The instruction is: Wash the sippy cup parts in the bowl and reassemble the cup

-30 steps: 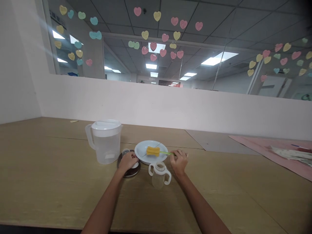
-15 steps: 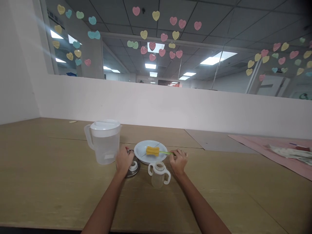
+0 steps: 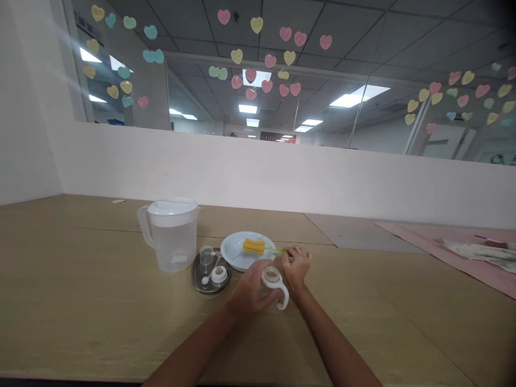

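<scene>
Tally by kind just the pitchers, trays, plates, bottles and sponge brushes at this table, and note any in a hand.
Pitcher: 1
Tray: 1
Plate: 1
Bottle: 1, left hand around it
Brush: 1, handle in the right hand
Total: 5

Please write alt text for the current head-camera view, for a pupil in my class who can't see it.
A person's left hand curls around a white-handled bottle, while the right hand holds a green stick whose yellow sponge is over a pale plate. Left of the plate are a metal tray and a lidded jug.
</scene>
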Demonstrator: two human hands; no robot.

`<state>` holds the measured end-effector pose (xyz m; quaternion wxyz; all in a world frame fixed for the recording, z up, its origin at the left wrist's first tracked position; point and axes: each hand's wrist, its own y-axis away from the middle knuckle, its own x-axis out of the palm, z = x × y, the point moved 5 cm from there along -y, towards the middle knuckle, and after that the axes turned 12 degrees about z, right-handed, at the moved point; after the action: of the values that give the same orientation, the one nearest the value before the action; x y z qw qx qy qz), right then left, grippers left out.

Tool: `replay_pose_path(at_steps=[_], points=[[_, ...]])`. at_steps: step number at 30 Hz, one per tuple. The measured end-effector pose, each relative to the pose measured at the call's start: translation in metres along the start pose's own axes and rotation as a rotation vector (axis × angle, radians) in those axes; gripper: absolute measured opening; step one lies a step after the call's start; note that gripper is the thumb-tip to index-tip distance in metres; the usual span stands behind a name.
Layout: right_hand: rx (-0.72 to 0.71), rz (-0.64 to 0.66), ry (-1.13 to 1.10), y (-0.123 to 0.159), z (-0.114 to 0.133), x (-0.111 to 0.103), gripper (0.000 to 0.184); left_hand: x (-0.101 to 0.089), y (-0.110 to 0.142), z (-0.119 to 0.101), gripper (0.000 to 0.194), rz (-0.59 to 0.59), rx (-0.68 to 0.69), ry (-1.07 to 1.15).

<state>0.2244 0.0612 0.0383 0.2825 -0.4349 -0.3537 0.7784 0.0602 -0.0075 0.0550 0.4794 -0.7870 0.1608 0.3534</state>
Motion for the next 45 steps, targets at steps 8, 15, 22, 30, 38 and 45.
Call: replay_pose_path(at_steps=[8,15,22,30,38,45], points=[[0.072,0.022,-0.040,-0.002,-0.005,0.004,0.022,0.016,0.000,0.018,0.103,0.100,-0.358,0.489],[0.215,-0.005,-0.220,-0.002,-0.016,0.002,0.026,-0.008,0.010,0.037,0.081,-0.293,-0.319,0.194],[0.218,-0.093,-0.534,-0.001,-0.015,0.000,0.023,-0.058,0.023,0.056,0.051,-0.636,-0.154,-0.490],[-0.130,-0.166,-0.150,-0.001,0.011,-0.022,0.026,-0.067,0.019,0.059,0.033,-0.523,-0.218,-0.679],[-0.442,-0.234,0.082,0.004,0.024,-0.031,0.029,-0.063,0.018,0.068,0.027,-0.395,-0.258,-0.762],[-0.461,-0.007,0.124,0.011,0.041,-0.015,0.030,-0.043,0.011,0.051,0.028,-0.236,0.011,-0.893]])
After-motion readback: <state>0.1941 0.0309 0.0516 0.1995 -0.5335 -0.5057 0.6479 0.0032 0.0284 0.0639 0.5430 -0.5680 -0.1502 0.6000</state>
